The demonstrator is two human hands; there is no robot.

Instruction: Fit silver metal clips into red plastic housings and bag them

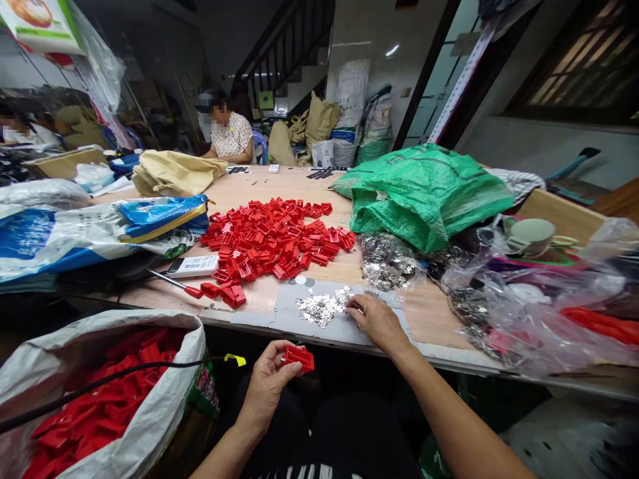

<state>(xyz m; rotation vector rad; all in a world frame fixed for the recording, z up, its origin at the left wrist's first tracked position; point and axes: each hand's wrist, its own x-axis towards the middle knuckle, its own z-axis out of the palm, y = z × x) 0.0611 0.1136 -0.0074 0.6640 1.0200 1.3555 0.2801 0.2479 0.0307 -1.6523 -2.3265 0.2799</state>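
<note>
A small red plastic clip [299, 358], rectangular with raised edges, sits pinched between the thumb and fingers of my left hand [269, 380], held below the near edge of the wooden table [429, 309]. On a grey mat [289, 307] at that edge lies a little heap of silver metal pieces [322, 308], and my right hand [375, 319] rests palm down beside it, fingertips [352, 305] drawn together on the pieces at the heap's right side; whether they grip one I cannot tell. Farther back, a broad pile of red clips [274, 241] covers the middle of the table, with a white remote [192, 267] and a red-handled screwdriver [174, 283] to its left. A green sack [424, 193] lies at right, a blue-and-white bag [100, 229] at left. An open white sack of red parts [94, 399] stands by my left knee. A seated person [230, 136] works at the far end, near a staircase [284, 46]. My right forearm stretches forward from lower right; my left is bent close to my body.
</note>
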